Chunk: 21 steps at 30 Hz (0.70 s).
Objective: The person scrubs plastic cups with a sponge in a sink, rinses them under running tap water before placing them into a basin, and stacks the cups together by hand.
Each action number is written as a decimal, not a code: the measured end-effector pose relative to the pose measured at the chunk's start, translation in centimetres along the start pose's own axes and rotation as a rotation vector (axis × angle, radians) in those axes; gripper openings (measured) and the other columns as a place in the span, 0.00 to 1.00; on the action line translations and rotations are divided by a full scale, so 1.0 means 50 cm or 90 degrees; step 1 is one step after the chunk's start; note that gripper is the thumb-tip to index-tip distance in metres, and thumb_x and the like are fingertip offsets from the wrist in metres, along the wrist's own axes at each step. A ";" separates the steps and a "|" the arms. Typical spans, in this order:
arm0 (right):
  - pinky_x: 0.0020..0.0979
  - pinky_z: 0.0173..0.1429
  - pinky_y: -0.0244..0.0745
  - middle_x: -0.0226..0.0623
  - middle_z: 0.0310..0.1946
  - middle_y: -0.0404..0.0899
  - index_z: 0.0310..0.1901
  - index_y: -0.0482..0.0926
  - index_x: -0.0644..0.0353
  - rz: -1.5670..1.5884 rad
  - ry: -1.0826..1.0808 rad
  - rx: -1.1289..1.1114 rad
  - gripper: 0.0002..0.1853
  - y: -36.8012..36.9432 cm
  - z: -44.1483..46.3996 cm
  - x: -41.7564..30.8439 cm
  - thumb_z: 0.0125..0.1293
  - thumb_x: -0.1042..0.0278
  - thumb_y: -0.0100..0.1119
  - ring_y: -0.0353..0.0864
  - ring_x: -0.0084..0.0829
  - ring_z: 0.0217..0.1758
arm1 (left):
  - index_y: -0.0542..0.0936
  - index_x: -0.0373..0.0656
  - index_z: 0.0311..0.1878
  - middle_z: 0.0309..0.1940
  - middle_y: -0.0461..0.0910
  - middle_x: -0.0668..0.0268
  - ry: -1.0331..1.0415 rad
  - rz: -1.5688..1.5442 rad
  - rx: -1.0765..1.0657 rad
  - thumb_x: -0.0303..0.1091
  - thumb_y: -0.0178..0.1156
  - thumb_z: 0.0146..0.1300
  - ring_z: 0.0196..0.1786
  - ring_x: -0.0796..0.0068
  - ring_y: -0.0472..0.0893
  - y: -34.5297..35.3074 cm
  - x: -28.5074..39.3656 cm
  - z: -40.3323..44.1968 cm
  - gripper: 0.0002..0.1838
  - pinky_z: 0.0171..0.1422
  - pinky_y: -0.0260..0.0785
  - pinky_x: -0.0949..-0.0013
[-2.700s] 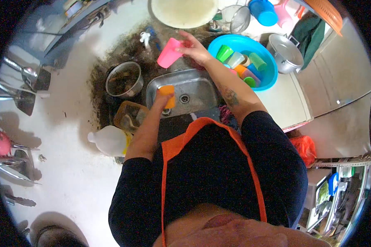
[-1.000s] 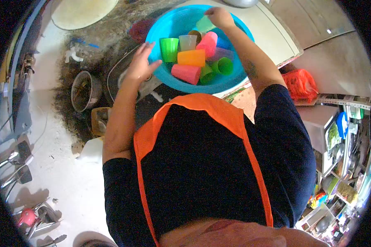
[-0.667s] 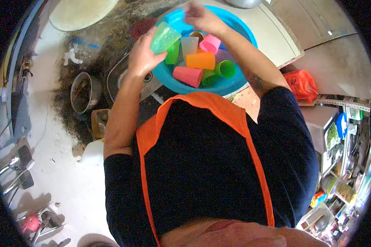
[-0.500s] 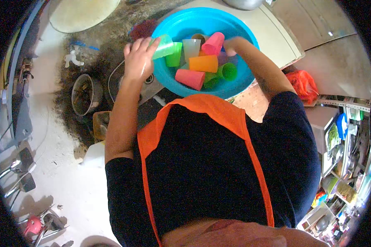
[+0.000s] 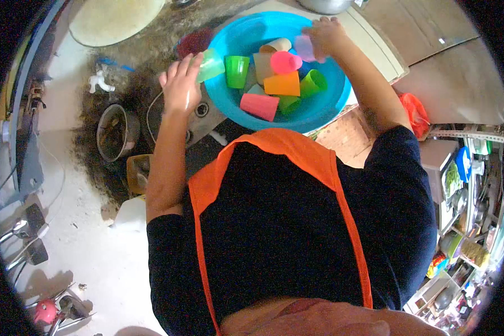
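My left hand [image 5: 183,84] is closed around a translucent light green cup [image 5: 210,65] at the left rim of a blue basin [image 5: 229,106]. At the basin's upper right, my right hand [image 5: 327,37] grips a pale purple cup [image 5: 304,48]. Several coloured plastic cups lie jumbled inside the basin. Among them are a green cup [image 5: 237,71], an orange cup [image 5: 283,85], a bright pink cup [image 5: 284,63] and a coral pink cup [image 5: 259,106]. A second green cup [image 5: 313,82] lies tilted near the right side.
Left of the basin are a sink drain [image 5: 201,109], a white tap [image 5: 101,82] and a metal pot [image 5: 117,133]. A round pale board [image 5: 115,21] leans at upper left. A red plastic bag [image 5: 414,115] sits at right, above crowded shelves [image 5: 459,246].
My right hand has risen from inside the basin to its upper right rim, bringing the purple cup. My left hand has shifted slightly left with its cup. Some cups in the basin have moved.
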State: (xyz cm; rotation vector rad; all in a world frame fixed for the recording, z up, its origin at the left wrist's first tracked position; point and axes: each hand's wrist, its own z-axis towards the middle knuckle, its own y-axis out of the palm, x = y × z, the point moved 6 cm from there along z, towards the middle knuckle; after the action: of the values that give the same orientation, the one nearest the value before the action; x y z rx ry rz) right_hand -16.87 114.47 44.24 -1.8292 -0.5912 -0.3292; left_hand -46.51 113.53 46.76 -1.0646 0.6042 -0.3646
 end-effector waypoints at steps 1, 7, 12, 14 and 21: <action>0.44 0.49 0.66 0.42 0.43 0.74 0.49 0.69 0.53 0.264 -0.032 0.155 0.35 -0.028 0.014 0.007 0.32 0.59 0.69 0.73 0.41 0.47 | 0.61 0.55 0.60 0.54 0.66 0.64 -0.065 -0.098 -0.018 0.30 0.57 0.44 0.53 0.65 0.67 0.000 -0.008 -0.005 0.35 0.55 0.56 0.57; 0.37 0.49 0.70 0.43 0.44 0.67 0.58 0.47 0.59 1.333 -0.174 0.537 0.48 -0.115 0.001 -0.110 0.37 0.73 0.71 0.70 0.37 0.49 | 0.57 0.37 0.60 0.52 0.66 0.48 -0.180 -0.560 0.031 0.28 0.67 0.35 0.56 0.52 0.66 0.073 -0.022 -0.037 0.45 0.61 0.56 0.62; 0.37 0.52 0.69 0.44 0.48 0.65 0.57 0.45 0.58 1.584 -0.303 0.478 0.45 -0.165 0.037 -0.237 0.41 0.80 0.67 0.69 0.36 0.50 | 0.59 0.34 0.58 0.52 0.67 0.51 -0.196 -0.736 0.073 0.27 0.66 0.34 0.56 0.56 0.66 0.103 -0.036 -0.083 0.43 0.61 0.56 0.63; 0.38 0.53 0.69 0.44 0.47 0.65 0.55 0.45 0.60 1.605 -0.358 0.515 0.44 -0.187 0.037 -0.243 0.41 0.80 0.67 0.67 0.37 0.52 | 0.59 0.34 0.58 0.51 0.67 0.51 -0.207 -0.761 0.079 0.27 0.67 0.34 0.56 0.56 0.66 0.097 -0.051 -0.100 0.43 0.61 0.56 0.64; 0.40 0.56 0.65 0.45 0.52 0.64 0.56 0.53 0.59 1.476 -0.466 0.272 0.34 -0.237 0.038 -0.305 0.52 0.64 0.62 0.68 0.37 0.52 | 0.59 0.35 0.58 0.51 0.68 0.55 -0.236 -0.715 0.084 0.26 0.67 0.33 0.54 0.61 0.68 0.058 -0.070 -0.150 0.43 0.58 0.58 0.65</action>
State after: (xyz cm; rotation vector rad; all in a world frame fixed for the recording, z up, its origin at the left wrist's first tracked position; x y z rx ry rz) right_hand -36.22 115.58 45.50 -1.0959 1.0944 1.8237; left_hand -53.94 111.50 42.56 -1.2249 -0.4085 -1.1265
